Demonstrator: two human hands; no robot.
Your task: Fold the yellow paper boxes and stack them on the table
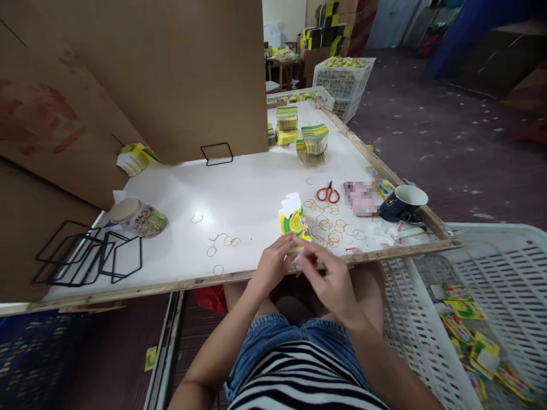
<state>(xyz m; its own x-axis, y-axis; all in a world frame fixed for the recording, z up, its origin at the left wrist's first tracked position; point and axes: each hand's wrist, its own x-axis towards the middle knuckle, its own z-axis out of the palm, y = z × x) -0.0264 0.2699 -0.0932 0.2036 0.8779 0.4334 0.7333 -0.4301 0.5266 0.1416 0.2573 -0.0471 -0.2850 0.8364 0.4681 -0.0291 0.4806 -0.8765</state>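
A small yellow-and-green printed carton stands out over the near edge of the white table, its white top flaps raised and open. My left hand is closed on the carton's lower left side. At the carton's lower end, my right hand has its index finger and thumb curled around the near edge; the exact contact of the fingertips is partly hidden. Loose rubber bands lie just right of the carton, with red-handled scissors behind them. More rubber bands are scattered to the left.
Bundled flat cartons sit at the table's back. A dark mug stands by the right edge. On the left are a jar and black wire frames. A white crate with cartons is at right; cardboard walls the back left.
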